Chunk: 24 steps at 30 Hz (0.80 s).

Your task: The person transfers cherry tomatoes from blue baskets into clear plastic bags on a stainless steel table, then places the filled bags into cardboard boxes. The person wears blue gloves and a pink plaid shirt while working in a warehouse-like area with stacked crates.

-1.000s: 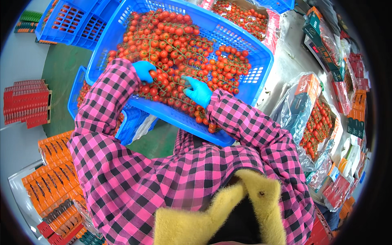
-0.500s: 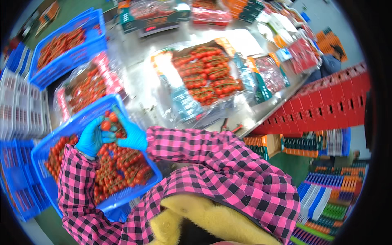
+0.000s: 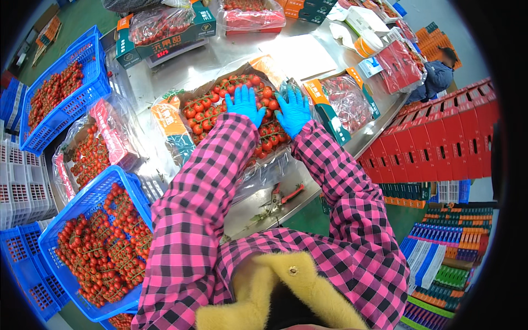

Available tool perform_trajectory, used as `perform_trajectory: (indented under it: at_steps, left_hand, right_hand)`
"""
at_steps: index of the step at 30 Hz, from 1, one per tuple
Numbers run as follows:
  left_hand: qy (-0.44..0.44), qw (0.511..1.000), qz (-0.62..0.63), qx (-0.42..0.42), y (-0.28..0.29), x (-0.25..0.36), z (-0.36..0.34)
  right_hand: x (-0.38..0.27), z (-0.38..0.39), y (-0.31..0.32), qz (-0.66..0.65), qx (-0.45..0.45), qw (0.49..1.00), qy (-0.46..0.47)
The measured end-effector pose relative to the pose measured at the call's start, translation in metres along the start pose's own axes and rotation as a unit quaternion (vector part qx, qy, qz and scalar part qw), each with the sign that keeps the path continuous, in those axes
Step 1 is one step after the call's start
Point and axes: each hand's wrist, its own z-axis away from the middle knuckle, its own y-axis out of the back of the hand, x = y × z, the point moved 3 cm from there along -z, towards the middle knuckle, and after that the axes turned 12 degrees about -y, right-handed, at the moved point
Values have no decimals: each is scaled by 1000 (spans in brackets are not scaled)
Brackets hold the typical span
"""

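Note:
An open carton (image 3: 169,121) lined with clear plastic stands on the metal table, filled with rows of cherry tomatoes on the vine (image 3: 206,111). My left hand (image 3: 245,104), in a blue glove, lies flat on the tomatoes with its fingers stretched out. At the carton's right side my right hand (image 3: 295,114), also blue-gloved, rests with fingers spread over the edge of the tomatoes and the plastic. Neither hand holds anything. A blue crate (image 3: 49,236) heaped with vine tomatoes sits to the lower left, apart from both hands.
Red-handled pruning shears (image 3: 286,195) lie by the table's front edge among stem scraps. A second packed carton (image 3: 324,104) stands to the right, another on a scale (image 3: 179,50) behind. Red boxes (image 3: 434,137) are stacked at right, near a person (image 3: 438,77).
Both hands have left the blue crate, where they handled a tomato bunch, and moved right onto the carton. They now lie open, and the view has shifted.

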Motion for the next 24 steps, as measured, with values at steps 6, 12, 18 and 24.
perform_trajectory:
  at_steps: [6,12,18,24]
  left_hand:
    - [17,980,157,120,21,-14,9]
    - [14,979,116,169,64,12,37]
    - [-171,862,233,417,87,-9,239]
    - [268,938,133,176,24,-238,423]
  right_hand:
    - [-2,-16,25,60,118,982,135]
    - [23,-39,11,139,36,987,75]
    - [-43,-37,76,-62,-26,990,123]
    - [-284,67,111,-452,-271,786,324]
